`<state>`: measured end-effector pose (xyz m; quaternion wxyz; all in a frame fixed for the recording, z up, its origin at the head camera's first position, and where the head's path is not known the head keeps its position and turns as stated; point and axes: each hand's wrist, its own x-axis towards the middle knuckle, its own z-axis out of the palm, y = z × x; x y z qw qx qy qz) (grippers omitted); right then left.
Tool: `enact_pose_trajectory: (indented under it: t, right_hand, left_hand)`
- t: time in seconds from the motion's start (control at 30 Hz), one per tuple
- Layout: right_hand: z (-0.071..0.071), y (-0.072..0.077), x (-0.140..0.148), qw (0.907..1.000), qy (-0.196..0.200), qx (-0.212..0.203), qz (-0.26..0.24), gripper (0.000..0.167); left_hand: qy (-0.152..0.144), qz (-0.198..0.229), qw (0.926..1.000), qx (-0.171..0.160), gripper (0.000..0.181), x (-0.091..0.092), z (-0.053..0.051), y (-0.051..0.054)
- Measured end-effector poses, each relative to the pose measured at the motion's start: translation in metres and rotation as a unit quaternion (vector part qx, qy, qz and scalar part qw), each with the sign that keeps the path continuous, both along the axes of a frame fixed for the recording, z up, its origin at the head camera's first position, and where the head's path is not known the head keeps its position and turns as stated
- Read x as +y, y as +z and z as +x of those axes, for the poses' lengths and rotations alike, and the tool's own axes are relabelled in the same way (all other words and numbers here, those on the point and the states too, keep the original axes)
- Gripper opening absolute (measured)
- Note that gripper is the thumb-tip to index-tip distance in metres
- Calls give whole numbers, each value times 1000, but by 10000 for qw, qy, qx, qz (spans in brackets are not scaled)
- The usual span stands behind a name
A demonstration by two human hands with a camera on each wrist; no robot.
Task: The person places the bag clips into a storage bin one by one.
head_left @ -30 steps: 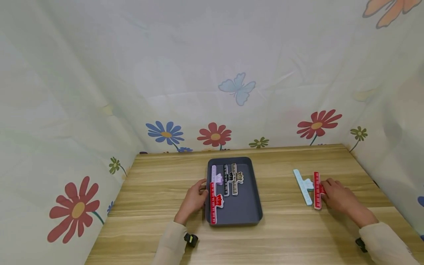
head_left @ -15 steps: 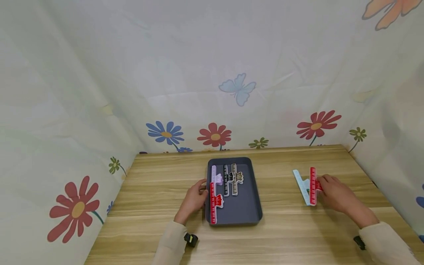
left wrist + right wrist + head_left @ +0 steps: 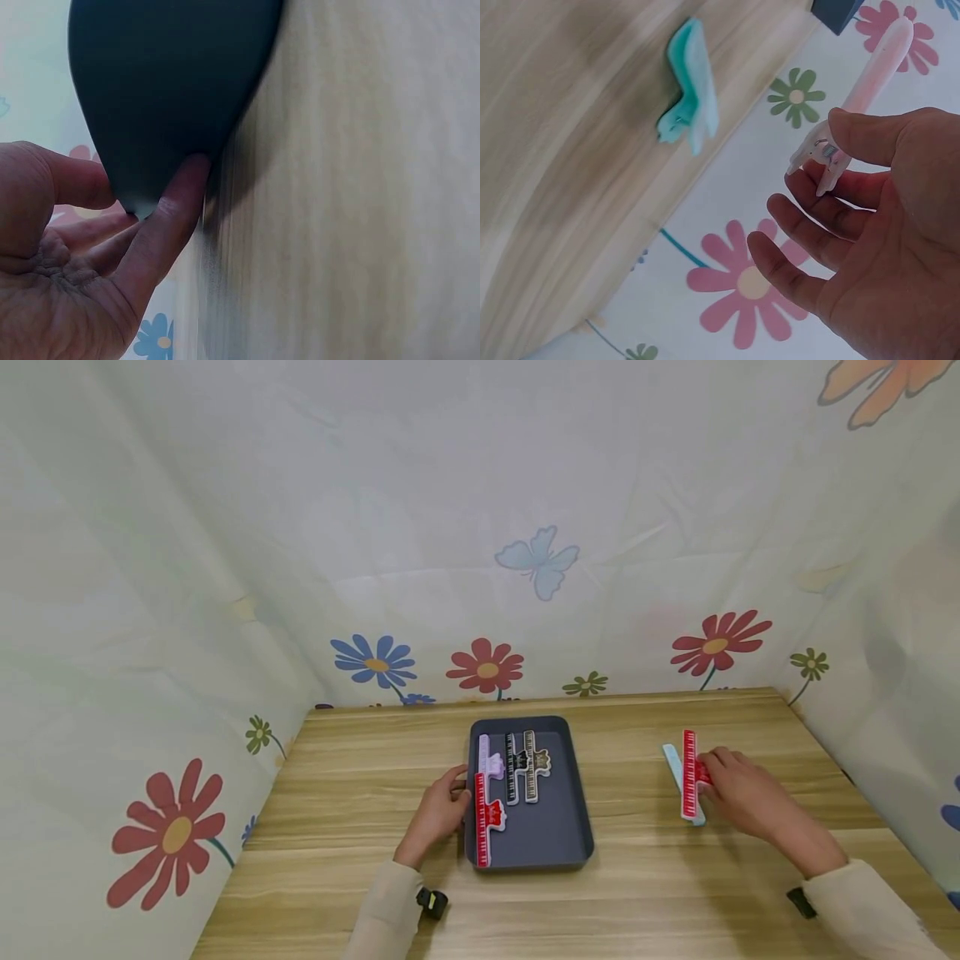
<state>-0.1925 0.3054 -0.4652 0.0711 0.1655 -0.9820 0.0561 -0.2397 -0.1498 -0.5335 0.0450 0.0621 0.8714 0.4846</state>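
My right hand (image 3: 750,797) pinches the handle end of a red clip (image 3: 688,775) printed like piano keys, held above the table and partly covering a light blue clip (image 3: 676,766). In the right wrist view the held clip (image 3: 876,71) sits between thumb and fingers, apart from the blue one (image 3: 694,82). My left hand (image 3: 437,814) grips the left wall of a dark grey tray (image 3: 581,827); the left wrist view shows thumb and fingers on the tray's side (image 3: 165,82). Inside lie a lilac clip (image 3: 483,752), another red clip (image 3: 482,827), a black clip (image 3: 512,777) and a brownish clip (image 3: 531,777).
The wooden table (image 3: 360,760) reaches back to a pale curtain (image 3: 420,527) printed with flowers and a butterfly. A dark band with a small device (image 3: 432,903) is at my left wrist, and another band (image 3: 802,903) at the right.
My right hand has lifted the red clip and moved it left, from beside the light blue clip to over it. The left hand and the tray have stayed where they were.
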Motion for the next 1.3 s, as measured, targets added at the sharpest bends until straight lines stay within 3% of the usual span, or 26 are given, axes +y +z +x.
enact_pose_trajectory:
  t: [0.4, 0.67, 1.3]
  right_hand:
    - [-3, 13, -29, 9994, 267, 239, 2, 44]
    - [-8, 17, -51, 9998, 191, 89, 59, 48]
    - [-13, 25, -92, 9989, 457, 127, -45, 50]
  left_hand:
    - [16, 35, 10000, -52, 49, 0, -1, -2]
    - [17, 20, 10000, -75, 49, 0, -3, -2]
    - [-10, -72, 10000, -4, 50, 0, -2, -3]
